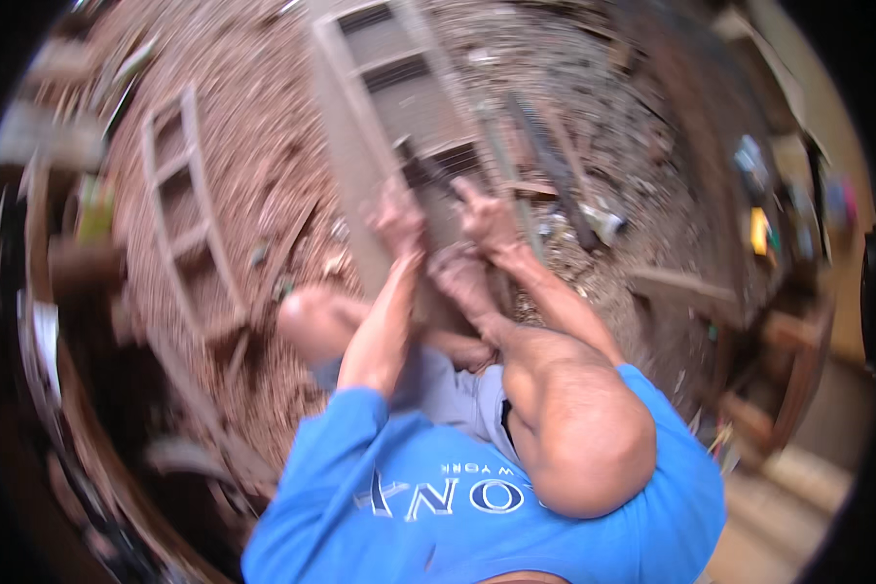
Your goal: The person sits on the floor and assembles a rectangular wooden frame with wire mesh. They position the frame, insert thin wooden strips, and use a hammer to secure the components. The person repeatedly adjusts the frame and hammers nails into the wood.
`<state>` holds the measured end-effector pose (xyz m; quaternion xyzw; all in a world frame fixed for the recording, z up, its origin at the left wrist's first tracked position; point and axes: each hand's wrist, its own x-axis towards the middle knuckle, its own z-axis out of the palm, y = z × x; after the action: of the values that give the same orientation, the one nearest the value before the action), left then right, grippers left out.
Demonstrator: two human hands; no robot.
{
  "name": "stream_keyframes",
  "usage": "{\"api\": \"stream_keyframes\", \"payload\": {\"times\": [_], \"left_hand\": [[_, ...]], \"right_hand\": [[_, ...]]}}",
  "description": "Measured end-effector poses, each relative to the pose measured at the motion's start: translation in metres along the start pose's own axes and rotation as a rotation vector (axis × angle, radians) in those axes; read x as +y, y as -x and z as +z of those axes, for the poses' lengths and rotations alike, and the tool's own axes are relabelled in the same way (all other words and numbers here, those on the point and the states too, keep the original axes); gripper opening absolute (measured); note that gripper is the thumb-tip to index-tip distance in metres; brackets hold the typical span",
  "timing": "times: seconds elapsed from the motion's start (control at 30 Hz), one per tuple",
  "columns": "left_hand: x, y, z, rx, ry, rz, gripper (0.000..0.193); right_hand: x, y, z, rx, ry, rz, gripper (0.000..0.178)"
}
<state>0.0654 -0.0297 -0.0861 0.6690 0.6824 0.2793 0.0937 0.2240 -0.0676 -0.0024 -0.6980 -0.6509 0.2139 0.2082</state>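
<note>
A long wooden frame with several rectangular openings (365, 117) stretches away from me on the ground. Over its near end are both my hands, blurred by motion. My left hand (396, 222) looks curled at the frame's left side; what it holds, if anything, is smeared. My right hand (489, 219) is closed at the near end of a short dark tool (428, 170), which slants up and left across the frame. The tool's exact kind is too blurred to tell. One bare foot (462, 279) rests on the near end of the wood, just below my hands.
To the left a second, narrower wooden frame (172, 255) lies on ground covered with shavings. A long dark strip like a saw (555, 170) lies right of the work. Wooden furniture parts (686, 287) stand at the right, and cluttered timber (83, 419) lines the left edge.
</note>
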Motion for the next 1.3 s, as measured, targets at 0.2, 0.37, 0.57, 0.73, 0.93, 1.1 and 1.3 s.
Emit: {"api": "stream_keyframes", "payload": {"times": [0.2, 0.37, 0.57, 0.73, 0.93, 1.1, 1.3], "left_hand": [[-0.004, -0.006, 0.000, -0.116, 0.156, -0.046, 0.057], [-0.018, -0.028, 0.001, -0.226, 0.031, -0.025, 0.069], [-0.030, -0.058, -0.019, -0.238, -0.022, 0.209, 0.062], [-0.024, -0.060, -0.030, -0.265, -0.001, 0.227, 0.058], [-0.031, -0.034, -0.045, -0.222, 0.071, 0.296, 0.045], [-0.026, 0.000, -0.054, -0.286, 0.174, 0.269, 0.040], [-0.028, 0.011, -0.067, -0.563, -0.014, 0.687, 0.043]], "right_hand": [[0.095, 0.082, -0.065, 0.293, 0.094, 0.058, 0.030], [0.173, 0.203, -0.111, 0.280, 0.246, 0.163, 0.029], [0.211, 0.273, -0.069, 0.006, 0.198, 0.389, 0.033], [0.239, 0.185, -0.066, 0.410, 0.088, 0.310, 0.024], [0.267, 0.082, -0.084, 0.269, 0.142, 0.582, 0.019], [0.278, 0.104, -0.082, 0.382, -0.039, 0.865, 0.029], [0.297, 0.120, -0.068, 0.560, -0.127, 0.639, 0.023]]}}
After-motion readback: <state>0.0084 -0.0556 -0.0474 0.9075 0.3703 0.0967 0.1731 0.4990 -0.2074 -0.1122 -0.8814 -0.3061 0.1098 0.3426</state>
